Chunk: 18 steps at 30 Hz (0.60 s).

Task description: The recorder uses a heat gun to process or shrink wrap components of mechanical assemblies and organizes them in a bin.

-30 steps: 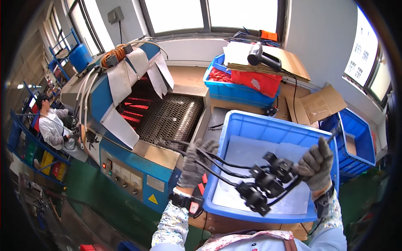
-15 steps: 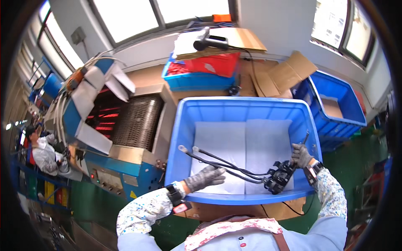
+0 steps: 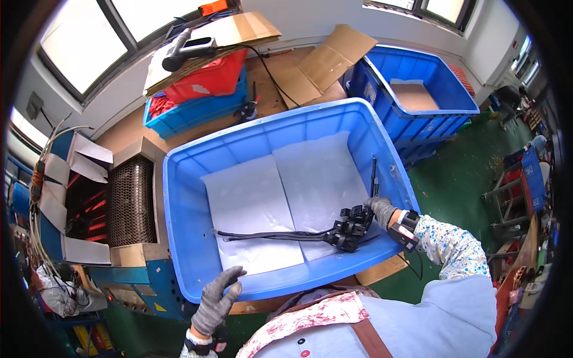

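A black cable harness lies low over the pale sheets in the large blue bin. Its black clip-like blocks are clustered at the right, and the cables run left, with ring lugs at their ends. My right hand, in a grey glove, is closed round the harness's short upright cable, beside the blocks. At the bin's near left rim is my left hand, also gloved, with its fingers apart and nothing in them. A wrist device shows on each arm.
Left of the bin stands a conveyor heater with a red glow inside. A blue crate of red material is behind, topped by cardboard and a handheld device. Another blue bin stands at the back right, near an open carton.
The view has swung right. My left hand has drawn away from the cables toward the bin's near left rim. The harness cables now lie flatter, pointing left.
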Available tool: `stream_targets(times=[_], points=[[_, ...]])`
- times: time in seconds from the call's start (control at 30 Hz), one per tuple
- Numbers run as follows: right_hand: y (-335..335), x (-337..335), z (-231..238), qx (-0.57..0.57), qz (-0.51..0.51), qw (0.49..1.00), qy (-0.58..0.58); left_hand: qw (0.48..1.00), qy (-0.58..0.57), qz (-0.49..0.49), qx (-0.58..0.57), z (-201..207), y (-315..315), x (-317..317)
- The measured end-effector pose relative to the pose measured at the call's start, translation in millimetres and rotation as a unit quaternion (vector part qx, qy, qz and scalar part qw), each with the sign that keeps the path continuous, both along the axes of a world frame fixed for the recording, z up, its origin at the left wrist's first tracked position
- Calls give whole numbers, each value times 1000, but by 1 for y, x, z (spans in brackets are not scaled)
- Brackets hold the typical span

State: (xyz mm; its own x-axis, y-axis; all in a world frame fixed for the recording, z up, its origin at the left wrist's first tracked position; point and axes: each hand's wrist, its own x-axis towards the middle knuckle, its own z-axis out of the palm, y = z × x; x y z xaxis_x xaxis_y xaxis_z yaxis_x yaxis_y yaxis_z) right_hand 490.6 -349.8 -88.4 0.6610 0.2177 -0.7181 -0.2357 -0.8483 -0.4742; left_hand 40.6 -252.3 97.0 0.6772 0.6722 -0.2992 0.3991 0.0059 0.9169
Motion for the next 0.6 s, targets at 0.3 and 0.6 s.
stream_targets(times=[0.3,0.6], points=[[28,0,26,-113,702,641,-290,921,105,-27,375,-20,-17,13],[29,22,24,-107,676,697,-214,912,113,-48,391,-21,-28,11]])
